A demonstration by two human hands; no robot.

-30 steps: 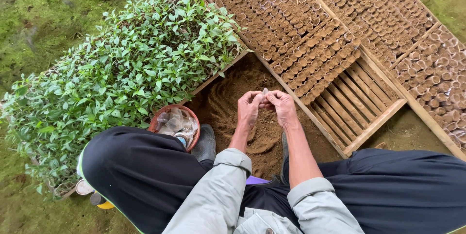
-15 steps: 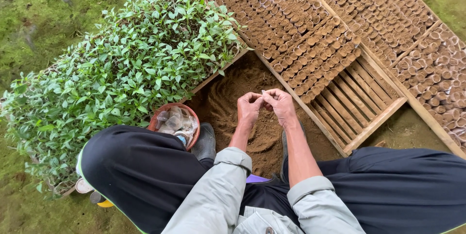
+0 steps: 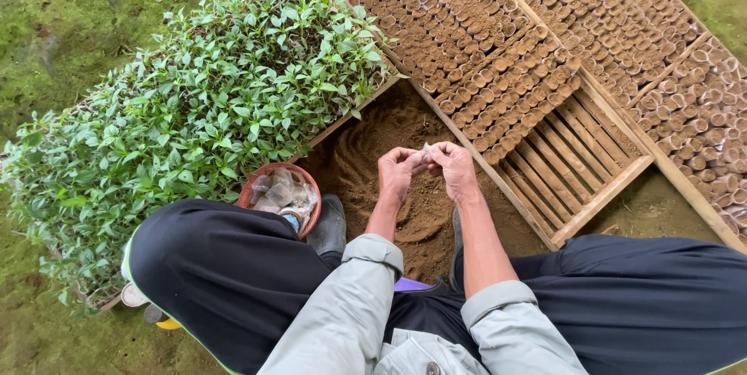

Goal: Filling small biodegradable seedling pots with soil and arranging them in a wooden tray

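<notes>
thin pale plastic sleeve pinched between both hands, left and right, above loose brown soil.

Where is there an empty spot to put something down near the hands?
The bare slats at the near end of the wooden tray are free, bordered by rows of soil-filled pots. The loose soil heap under the left hand and right hand is open too. The seedling bed and the bowl are crowded.

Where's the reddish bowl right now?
In the head view the reddish bowl sits on the ground at the person's left, against the left knee, just below the tray of green seedlings and beside the loose soil pile.
</notes>
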